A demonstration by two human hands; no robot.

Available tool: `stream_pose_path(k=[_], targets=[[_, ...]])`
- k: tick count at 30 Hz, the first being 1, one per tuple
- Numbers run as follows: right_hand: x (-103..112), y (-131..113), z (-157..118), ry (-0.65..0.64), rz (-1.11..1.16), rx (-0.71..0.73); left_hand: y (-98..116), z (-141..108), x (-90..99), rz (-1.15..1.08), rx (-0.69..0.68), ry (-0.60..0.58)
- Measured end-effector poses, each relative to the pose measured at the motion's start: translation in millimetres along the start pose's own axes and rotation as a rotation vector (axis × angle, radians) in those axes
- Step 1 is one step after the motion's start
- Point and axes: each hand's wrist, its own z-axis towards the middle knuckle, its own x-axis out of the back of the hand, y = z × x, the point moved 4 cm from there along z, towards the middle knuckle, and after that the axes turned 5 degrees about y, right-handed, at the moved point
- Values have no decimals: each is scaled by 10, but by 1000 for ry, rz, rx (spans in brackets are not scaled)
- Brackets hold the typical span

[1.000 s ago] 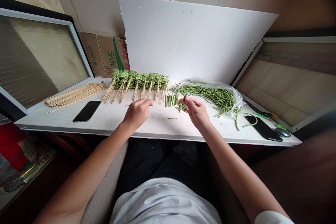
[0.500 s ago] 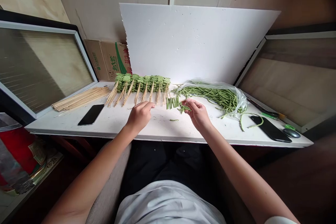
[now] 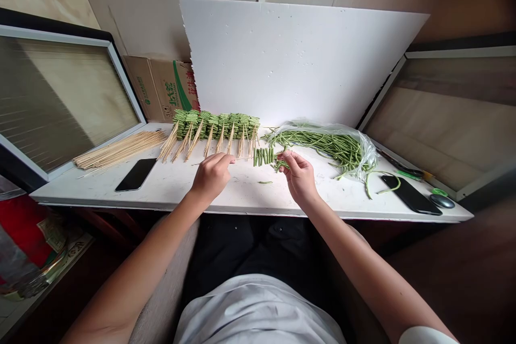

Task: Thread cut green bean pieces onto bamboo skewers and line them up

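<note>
While the left hand [image 3: 212, 176] is pinching a thin bamboo skewer [image 3: 243, 158] between its fingers, the right hand's fingers [image 3: 291, 159] are closing on short cut green beans [image 3: 281, 164] just right of a row of cut beans [image 3: 263, 156]. Left of that row, skewered bean stacks [image 3: 215, 126] are lying side by side; right of it, long green beans [image 3: 322, 142] are spilling from a crinkled plastic bag [image 3: 365, 150].

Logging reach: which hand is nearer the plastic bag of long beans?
Right. The right hand is just left of the plastic bag of long green beans, not touching it; the left hand is farther left, beyond the short cut bean pieces.
</note>
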Motion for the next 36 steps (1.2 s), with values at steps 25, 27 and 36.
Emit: stream_pose_path(k=[25, 27, 36], targets=[[29, -124, -25, -54, -131, 187, -124, -21, -59, -197, 51, -143], [28, -129, -31, -56, -135, 187, -120, -16, -42, -188, 57, -111], [-32, -57, -96, -56, -92, 164, -105, 18, 49, -155, 32, 4]])
